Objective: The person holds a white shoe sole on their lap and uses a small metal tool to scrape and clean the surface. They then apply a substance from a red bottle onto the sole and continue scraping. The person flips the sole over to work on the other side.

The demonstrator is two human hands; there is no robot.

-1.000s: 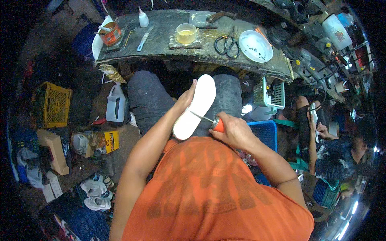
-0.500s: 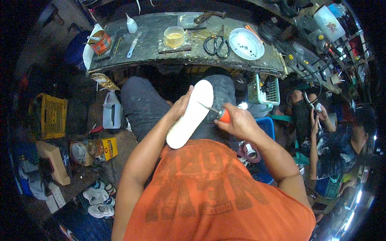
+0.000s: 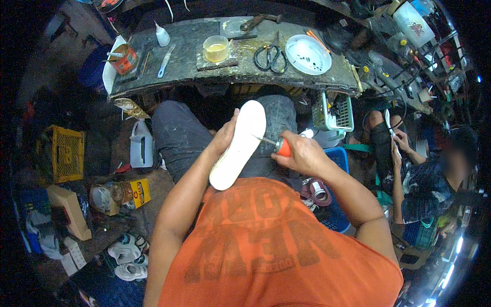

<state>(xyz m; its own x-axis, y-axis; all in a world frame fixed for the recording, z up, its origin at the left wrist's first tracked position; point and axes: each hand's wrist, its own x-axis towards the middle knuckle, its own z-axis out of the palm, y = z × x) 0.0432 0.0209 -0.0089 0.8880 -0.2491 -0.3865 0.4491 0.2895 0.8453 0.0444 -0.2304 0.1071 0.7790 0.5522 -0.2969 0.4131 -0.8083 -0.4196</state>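
Observation:
A white shoe sole (image 3: 236, 153) lies at a slant over my lap, its broad end pointing away from me. Wrapped round its left edge, my left hand (image 3: 224, 137) holds it, with the fingers partly hidden behind it. My right hand (image 3: 302, 153) is closed on the orange handle of an awl (image 3: 284, 147). The awl's thin metal shank reaches left across the sole's right edge, and its tip meets the white face near the middle. Whether the point has gone into the material, I cannot tell.
Ahead stands a workbench (image 3: 184, 71) with scissors (image 3: 270, 59), a hammer (image 3: 260, 21), a glue cup (image 3: 215, 49), a white bowl (image 3: 308, 55) and a knife (image 3: 166, 61). A green basket (image 3: 332, 112) hangs below its right end. At right a co-worker's hands (image 3: 400, 143) hold a sole.
The awl lies slightly flatter, with its tip still on the sole's face. The whole view has shifted a little. At right the co-worker's sole has turned more upright.

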